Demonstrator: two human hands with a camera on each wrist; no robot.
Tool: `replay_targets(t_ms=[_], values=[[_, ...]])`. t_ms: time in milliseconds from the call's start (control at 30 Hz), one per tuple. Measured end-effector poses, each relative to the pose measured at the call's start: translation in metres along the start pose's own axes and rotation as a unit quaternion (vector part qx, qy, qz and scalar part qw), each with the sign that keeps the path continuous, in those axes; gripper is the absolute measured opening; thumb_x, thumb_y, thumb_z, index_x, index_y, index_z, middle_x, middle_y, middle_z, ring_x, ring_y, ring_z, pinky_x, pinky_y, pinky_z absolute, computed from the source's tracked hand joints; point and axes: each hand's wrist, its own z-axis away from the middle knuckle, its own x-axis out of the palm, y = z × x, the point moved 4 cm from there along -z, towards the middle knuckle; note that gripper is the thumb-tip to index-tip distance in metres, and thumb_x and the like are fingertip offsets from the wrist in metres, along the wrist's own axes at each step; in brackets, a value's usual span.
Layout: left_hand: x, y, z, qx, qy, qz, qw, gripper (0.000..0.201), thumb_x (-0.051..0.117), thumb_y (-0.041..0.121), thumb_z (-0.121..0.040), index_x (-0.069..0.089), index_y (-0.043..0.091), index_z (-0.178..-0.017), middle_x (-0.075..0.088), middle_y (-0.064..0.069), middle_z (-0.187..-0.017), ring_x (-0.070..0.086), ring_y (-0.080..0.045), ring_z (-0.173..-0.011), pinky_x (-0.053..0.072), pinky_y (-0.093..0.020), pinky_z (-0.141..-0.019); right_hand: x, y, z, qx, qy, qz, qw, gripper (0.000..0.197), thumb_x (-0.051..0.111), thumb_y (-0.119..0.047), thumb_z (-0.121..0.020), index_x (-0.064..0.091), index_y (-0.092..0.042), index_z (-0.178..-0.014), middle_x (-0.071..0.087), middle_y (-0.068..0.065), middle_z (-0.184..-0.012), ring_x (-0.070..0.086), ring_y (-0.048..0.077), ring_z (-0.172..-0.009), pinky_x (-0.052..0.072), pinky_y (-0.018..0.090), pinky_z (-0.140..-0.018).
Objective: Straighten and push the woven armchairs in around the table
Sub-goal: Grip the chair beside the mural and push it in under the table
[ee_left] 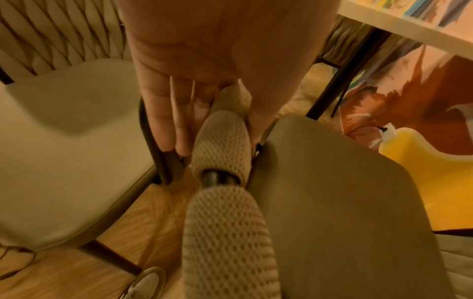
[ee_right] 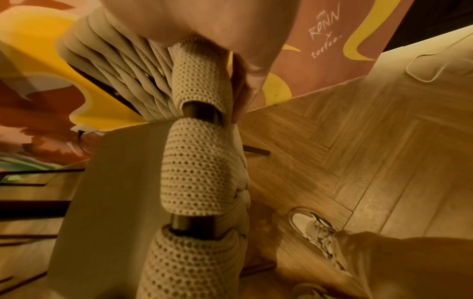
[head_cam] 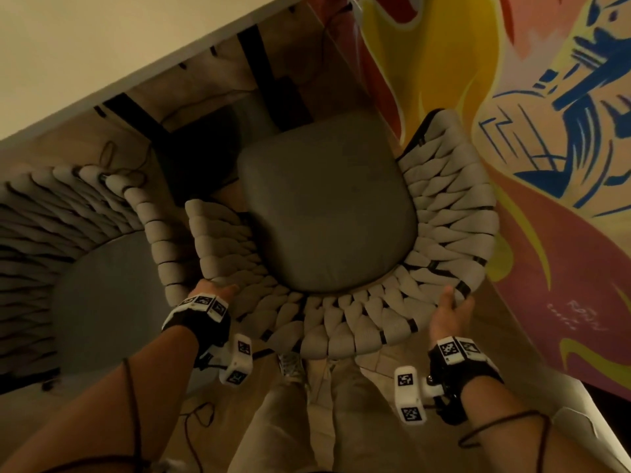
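— What is the armchair [head_cam: 447, 213] made of?
— Thick cream rope of open-knit cloth wrapped on a dark, slightly glossy metal frame [ee_right: 198, 113]. Its seat cushion [head_cam: 327, 206] looks like smooth, matt grey leather.
— And the rest?
— The floor [ee_right: 358, 153] is wood laid in a herringbone pattern, with a soft sheen. The table [head_cam: 85, 52] top is pale, smooth and matt. The wall [head_cam: 546, 131] is painted.

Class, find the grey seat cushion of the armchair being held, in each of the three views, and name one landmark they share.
Head: seat cushion at centre, ringed by the woven back.
Left wrist: lower right, right of the woven rim.
Right wrist: lower left, left of the rim.
Shared landmark: the painted mural wall.
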Motion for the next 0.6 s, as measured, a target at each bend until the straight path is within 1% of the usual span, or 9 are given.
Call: replay_targets(t_ms=[100, 167, 233, 300, 367, 433, 500, 567, 600], values=[[0.003, 0.013, 0.004, -0.002, -0.017, 0.003, 1.000, 0.090, 0.071, 0.056, -0.074, 0.036, 0.012, -0.144, 0.050, -0.016, -0.140, 0.054, -0.038, -0.121, 0.046, -0.047, -0.102, -0.002, -0.017, -0.013, -0.013, 0.005, 0.010, 1.000, 0.050, 0.040, -0.028, -0.102, 0.029, -0.010, -0.147, 0.043, 0.017, -0.146, 0.045, 0.033, -0.131, 0.037, 0.035, -0.102], [0.009, 0.021, 0.009, 0.010, -0.017, 0.001, 1.000, 0.086, 0.069, 0.055, -0.078, 0.037, 0.010, -0.144, 0.050, -0.016, -0.141, 0.053, -0.037, -0.122, 0.046, -0.043, -0.102, -0.002, -0.030, -0.022, -0.017, 0.004, 0.015, 1.000, 0.052, 0.039, -0.027, -0.102, 0.025, -0.010, -0.149, 0.040, 0.016, -0.149, 0.043, 0.032, -0.133, 0.035, 0.030, -0.098], [0.016, 0.027, 0.010, 0.027, -0.017, 0.011, 0.999, 0.080, 0.068, 0.052, -0.081, 0.041, 0.008, -0.142, 0.051, -0.017, -0.140, 0.053, -0.038, -0.123, 0.046, -0.043, -0.102, -0.002, -0.044, -0.032, -0.021, 0.007, 0.026, 0.999, 0.053, 0.037, -0.029, -0.103, 0.022, -0.011, -0.150, 0.038, 0.015, -0.151, 0.041, 0.032, -0.134, 0.034, 0.031, -0.100], [0.021, 0.033, 0.013, 0.038, -0.026, 0.019, 0.999, 0.075, 0.066, 0.051, -0.082, 0.044, 0.006, -0.139, 0.054, -0.017, -0.136, 0.055, -0.038, -0.120, 0.047, -0.043, -0.100, -0.002, -0.057, -0.042, -0.030, 0.014, 0.038, 0.999, 0.054, 0.036, -0.031, -0.103, 0.021, -0.012, -0.151, 0.038, 0.014, -0.150, 0.042, 0.033, -0.134, 0.035, 0.033, -0.102], [0.025, 0.039, 0.013, 0.045, -0.041, 0.034, 0.998, 0.075, 0.066, 0.055, -0.081, 0.048, 0.006, -0.135, 0.059, -0.016, -0.130, 0.060, -0.036, -0.113, 0.051, -0.043, -0.097, -0.001, -0.067, -0.053, -0.034, 0.019, 0.055, 0.998, 0.055, 0.035, -0.032, -0.103, 0.019, -0.012, -0.152, 0.037, 0.014, -0.151, 0.042, 0.034, -0.134, 0.035, 0.036, -0.103], [0.027, 0.044, 0.012, 0.052, -0.052, 0.049, 0.996, 0.078, 0.067, 0.060, -0.076, 0.052, 0.007, -0.132, 0.063, -0.015, -0.124, 0.065, -0.034, -0.105, 0.054, -0.045, -0.093, 0.000, -0.077, -0.059, -0.035, 0.019, 0.069, 0.997, 0.057, 0.034, -0.033, -0.103, 0.016, -0.013, -0.153, 0.034, 0.015, -0.153, 0.040, 0.035, -0.134, 0.034, 0.038, -0.105], [0.030, 0.047, 0.010, 0.055, -0.055, 0.062, 0.995, 0.077, 0.068, 0.060, -0.075, 0.054, 0.008, -0.130, 0.065, -0.014, -0.122, 0.067, -0.034, -0.101, 0.056, -0.046, -0.090, 0.001, -0.086, -0.063, -0.042, 0.020, 0.079, 0.996, 0.057, 0.035, -0.031, -0.103, 0.016, -0.013, -0.153, 0.033, 0.015, -0.153, 0.038, 0.035, -0.135, 0.033, 0.038, -0.106], [0.031, 0.050, 0.015, 0.058, -0.063, 0.077, 0.993, 0.071, 0.067, 0.056, -0.078, 0.054, 0.008, -0.129, 0.065, -0.014, -0.122, 0.067, -0.033, -0.098, 0.057, -0.043, -0.086, 0.000, -0.094, -0.063, -0.053, 0.016, 0.087, 0.995, 0.055, 0.036, -0.029, -0.103, 0.018, -0.011, -0.152, 0.034, 0.015, -0.153, 0.038, 0.035, -0.136, 0.032, 0.037, -0.106], [0.031, 0.050, 0.016, 0.060, -0.067, 0.077, 0.993, 0.066, 0.066, 0.052, -0.082, 0.054, 0.007, -0.128, 0.065, -0.015, -0.121, 0.067, -0.031, -0.094, 0.057, -0.039, -0.079, -0.001, -0.096, -0.061, -0.051, 0.013, 0.094, 0.994, 0.055, 0.035, -0.029, -0.103, 0.019, -0.010, -0.152, 0.034, 0.016, -0.152, 0.037, 0.035, -0.136, 0.031, 0.037, -0.106]])
